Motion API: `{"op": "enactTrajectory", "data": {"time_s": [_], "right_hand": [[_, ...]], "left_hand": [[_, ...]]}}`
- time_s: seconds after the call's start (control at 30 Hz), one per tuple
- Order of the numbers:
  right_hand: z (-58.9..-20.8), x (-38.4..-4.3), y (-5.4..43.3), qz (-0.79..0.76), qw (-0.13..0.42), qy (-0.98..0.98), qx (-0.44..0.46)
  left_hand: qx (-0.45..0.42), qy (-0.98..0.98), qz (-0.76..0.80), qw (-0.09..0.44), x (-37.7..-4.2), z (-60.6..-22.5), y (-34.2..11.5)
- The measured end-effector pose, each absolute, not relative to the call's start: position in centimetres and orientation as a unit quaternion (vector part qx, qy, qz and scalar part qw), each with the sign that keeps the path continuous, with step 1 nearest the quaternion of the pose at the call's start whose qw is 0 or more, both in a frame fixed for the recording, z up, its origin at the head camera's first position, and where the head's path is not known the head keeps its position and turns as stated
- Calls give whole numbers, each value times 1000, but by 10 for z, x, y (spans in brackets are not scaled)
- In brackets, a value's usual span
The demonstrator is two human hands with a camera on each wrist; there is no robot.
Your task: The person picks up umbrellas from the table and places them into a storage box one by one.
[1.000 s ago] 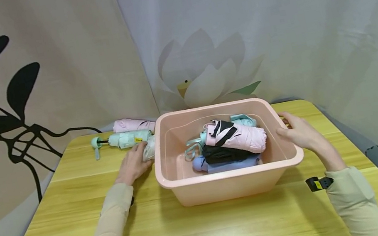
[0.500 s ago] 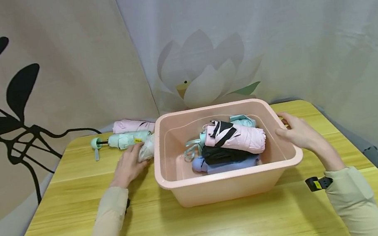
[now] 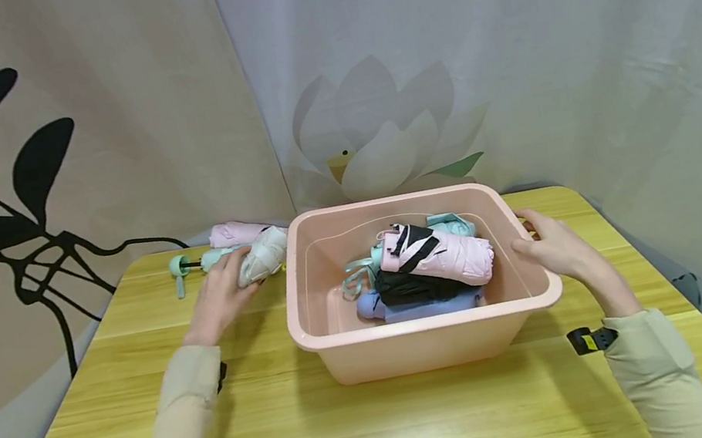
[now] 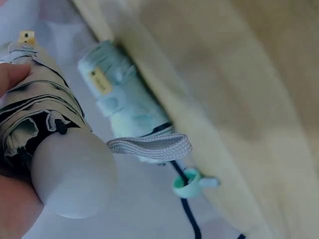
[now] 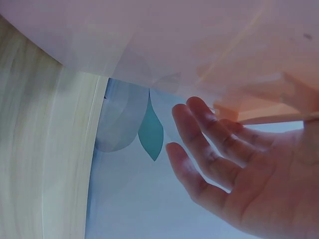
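Observation:
In the head view my left hand grips a folded cream-white umbrella just left of the pink plastic basin. The left wrist view shows its round white knob handle and a braided wrist loop. Thumb and fingers lie around the umbrella's folded canopy. My right hand holds the basin's right rim, thumb over the edge. From the right wrist view, the right fingers spread loosely outside the wall. Inside the basin are a pink umbrella, a black one and a blue one.
A mint umbrella with its handle pulled partway out lies left of the basin, partly behind my left hand in the head view. Behind it lies a pink umbrella. A printed curtain hangs past the wooden table's far edge.
My left hand has drawn back to the left and the cream-white umbrella has come out from beside the basin, now overlapping the mint umbrella. The right hand and basin stay put.

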State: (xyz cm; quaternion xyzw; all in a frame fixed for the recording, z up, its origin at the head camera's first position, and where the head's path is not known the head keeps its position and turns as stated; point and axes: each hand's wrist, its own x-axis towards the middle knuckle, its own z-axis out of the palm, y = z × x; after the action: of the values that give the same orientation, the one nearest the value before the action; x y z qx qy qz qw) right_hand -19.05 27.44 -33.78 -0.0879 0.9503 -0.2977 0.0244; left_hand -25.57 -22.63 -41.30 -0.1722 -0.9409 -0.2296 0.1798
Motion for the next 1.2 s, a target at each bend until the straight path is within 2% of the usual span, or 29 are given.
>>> {"op": "enactTrajectory", "data": {"time_s": [0.33, 0.93, 1.2], "right_hand": [[-336, -191, 274, -295, 33, 951, -83], [-335, -189, 273, -297, 42, 950, -83], [-336, -189, 273, -292, 38, 952, -84]], "left_hand": [[-189, -928, -228, 228, -252, -378, -227], [-219, -926, -214, 220, -248, -320, -200], [-263, -915, -201, 230, -243, -299, -177]]}}
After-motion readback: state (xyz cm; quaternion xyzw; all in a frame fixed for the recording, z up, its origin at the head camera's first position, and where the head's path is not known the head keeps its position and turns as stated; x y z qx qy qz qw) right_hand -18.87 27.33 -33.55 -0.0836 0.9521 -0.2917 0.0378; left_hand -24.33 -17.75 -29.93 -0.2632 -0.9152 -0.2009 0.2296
